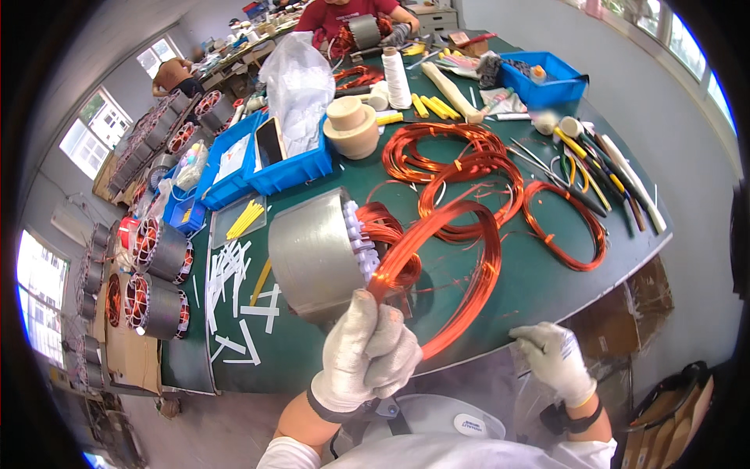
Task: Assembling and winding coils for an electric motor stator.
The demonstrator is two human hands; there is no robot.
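My left hand [367, 350], in a white work glove, is closed round one end of a coil of copper wire [486, 273]. The coil's loop arcs up and to the right over the table's front edge. Just behind that hand, a grey steel stator core [311, 254] lies on its side, its opening turned right. White slot pieces [361, 242] line its rim, and copper windings [381, 221] come out of its bore. My right hand [556, 361], also gloved, hovers by the front edge with its fingers stretched out to the left, holding nothing.
On the green table [500, 309] lie more copper coils [445, 152], a smaller coil [564, 227], pliers and rods at right, and white strips [226, 281] at left. Blue bins [293, 168], a thread cone [396, 78] and a person [344, 16] are farther back. Finished stators [160, 305] stand left.
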